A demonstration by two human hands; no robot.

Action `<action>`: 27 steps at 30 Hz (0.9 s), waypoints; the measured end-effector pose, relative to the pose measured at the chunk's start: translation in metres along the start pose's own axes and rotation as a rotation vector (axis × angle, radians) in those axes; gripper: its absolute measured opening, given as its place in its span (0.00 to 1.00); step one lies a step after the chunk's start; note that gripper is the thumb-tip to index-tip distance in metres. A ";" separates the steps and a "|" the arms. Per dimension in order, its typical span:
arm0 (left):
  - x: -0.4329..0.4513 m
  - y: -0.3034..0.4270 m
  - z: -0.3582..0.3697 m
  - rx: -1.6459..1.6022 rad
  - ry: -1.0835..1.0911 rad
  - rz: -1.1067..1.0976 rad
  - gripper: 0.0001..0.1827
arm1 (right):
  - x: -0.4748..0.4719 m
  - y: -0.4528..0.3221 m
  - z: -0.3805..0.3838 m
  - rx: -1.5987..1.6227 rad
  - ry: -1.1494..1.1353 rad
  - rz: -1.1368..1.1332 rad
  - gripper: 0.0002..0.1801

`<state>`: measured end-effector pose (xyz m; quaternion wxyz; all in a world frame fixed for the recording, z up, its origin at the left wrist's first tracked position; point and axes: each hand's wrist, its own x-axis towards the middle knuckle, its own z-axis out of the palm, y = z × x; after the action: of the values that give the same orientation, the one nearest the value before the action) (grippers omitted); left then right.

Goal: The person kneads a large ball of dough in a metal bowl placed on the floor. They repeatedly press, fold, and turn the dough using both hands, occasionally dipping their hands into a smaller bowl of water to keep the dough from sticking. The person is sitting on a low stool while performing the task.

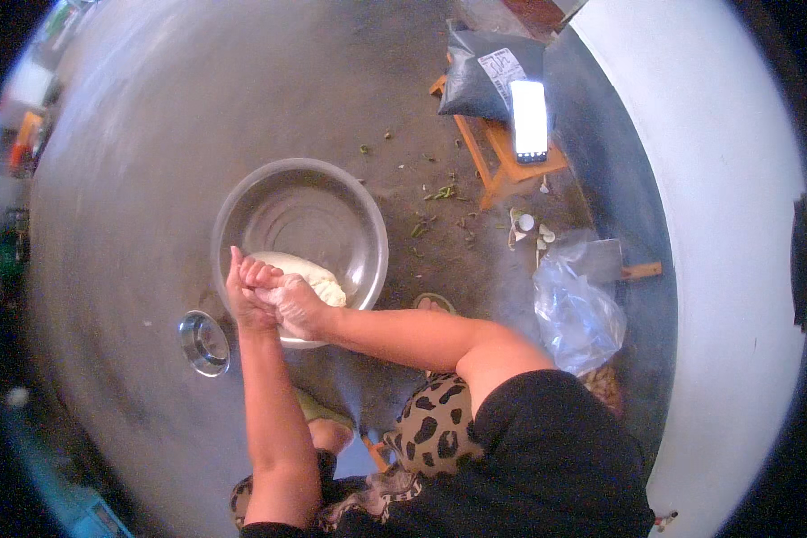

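A wide metal basin (pixel 302 176) stands on the floor in front of me, with a pale lump of dough (pixel 318 277) lying along its near side. Over the basin's near left edge my two hands meet. My left hand (pixel 250 296) is upright with its thumb pointing up and its fingers curled against the other hand. My right hand (pixel 296 304), coated with flour or dough, presses into the left palm; its fingers are mostly hidden. Whether dough lies between the palms cannot be seen. Left of the basin sits a small metal bowl (pixel 205 343).
An orange wooden stool (pixel 511 165) at the upper right bears a lit phone (pixel 530 124) and a dark plastic package (pixel 467 74). Green scraps (pixel 442 192) litter the floor. A clear plastic bag (pixel 578 316) and a metal cleaver blade (pixel 595 260) lie near the white wall (pixel 726 269).
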<state>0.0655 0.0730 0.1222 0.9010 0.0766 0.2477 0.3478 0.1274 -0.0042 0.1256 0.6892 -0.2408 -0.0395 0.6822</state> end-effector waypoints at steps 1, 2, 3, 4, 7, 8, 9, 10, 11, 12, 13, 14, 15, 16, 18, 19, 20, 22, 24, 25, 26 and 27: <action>0.006 -0.004 -0.001 0.073 0.155 0.044 0.24 | 0.004 0.000 -0.007 -0.230 0.050 -0.054 0.11; 0.007 -0.009 -0.001 0.095 0.287 0.074 0.24 | 0.008 0.002 -0.024 -0.776 -0.075 -0.379 0.18; 0.007 -0.018 -0.006 0.115 0.422 0.099 0.23 | 0.008 0.001 -0.037 -0.936 -0.155 -0.522 0.18; 0.006 -0.011 -0.048 0.119 0.191 0.081 0.22 | 0.007 0.000 -0.039 -1.088 -0.249 -0.676 0.19; 0.004 -0.036 -0.058 0.181 0.594 0.027 0.21 | 0.014 0.005 -0.068 -1.455 -0.310 -0.747 0.25; 0.005 -0.051 -0.051 0.311 0.566 0.094 0.20 | 0.015 0.004 -0.068 -1.506 -0.234 -0.650 0.27; 0.001 -0.074 -0.027 0.440 0.536 0.152 0.22 | 0.017 0.001 -0.072 -1.553 -0.148 -0.546 0.29; -0.002 -0.083 -0.011 0.572 0.501 0.224 0.26 | 0.028 -0.004 -0.074 -1.764 -0.017 -0.795 0.34; 0.001 -0.090 -0.035 0.549 0.336 0.225 0.27 | 0.031 -0.004 -0.074 -1.880 0.010 -0.766 0.35; 0.002 -0.086 -0.047 0.539 0.264 0.225 0.27 | 0.032 -0.009 -0.057 -1.982 0.029 -0.741 0.36; 0.005 -0.084 -0.048 0.521 0.242 0.203 0.27 | 0.033 -0.017 -0.051 -2.100 0.066 -0.706 0.38; 0.011 -0.075 -0.050 0.508 0.250 0.168 0.27 | 0.037 -0.014 -0.051 -2.079 0.115 -0.851 0.40; 0.012 -0.068 -0.052 0.499 0.263 0.150 0.27 | 0.033 -0.015 -0.046 -2.020 0.026 -0.845 0.37; 0.014 -0.064 -0.055 0.494 0.280 0.131 0.26 | 0.028 -0.018 -0.042 -1.959 -0.063 -0.839 0.34; 0.014 -0.068 -0.063 0.478 0.304 0.065 0.26 | 0.024 -0.016 -0.051 -1.908 -0.149 -0.812 0.29; 0.013 -0.067 -0.065 0.476 0.307 0.013 0.26 | 0.023 -0.011 -0.058 -1.890 -0.226 -0.881 0.31; 0.012 -0.064 -0.067 0.473 0.303 -0.039 0.26 | 0.023 -0.005 -0.066 -1.870 -0.304 -0.949 0.32; 0.002 -0.042 -0.062 0.507 0.264 -0.182 0.26 | 0.016 -0.007 -0.056 -1.837 -0.478 -0.711 0.33; -0.001 -0.031 -0.057 0.525 0.215 -0.314 0.26 | 0.006 -0.003 -0.051 -1.850 -0.528 -0.452 0.32; 0.001 -0.036 -0.054 0.521 0.207 -0.334 0.25 | 0.005 0.001 -0.059 -1.871 -0.537 -0.498 0.31; 0.005 -0.045 -0.053 0.512 0.208 -0.334 0.25 | 0.016 0.010 -0.084 -1.749 -0.476 -0.498 0.32; 0.006 -0.045 -0.053 0.500 0.227 -0.302 0.25 | 0.018 0.006 -0.077 -1.847 -0.381 -0.454 0.32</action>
<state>0.0694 0.0416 0.0602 0.8623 0.2189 0.4330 0.1448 0.1522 -0.0082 0.0503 0.3261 -0.5591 -0.7163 0.2607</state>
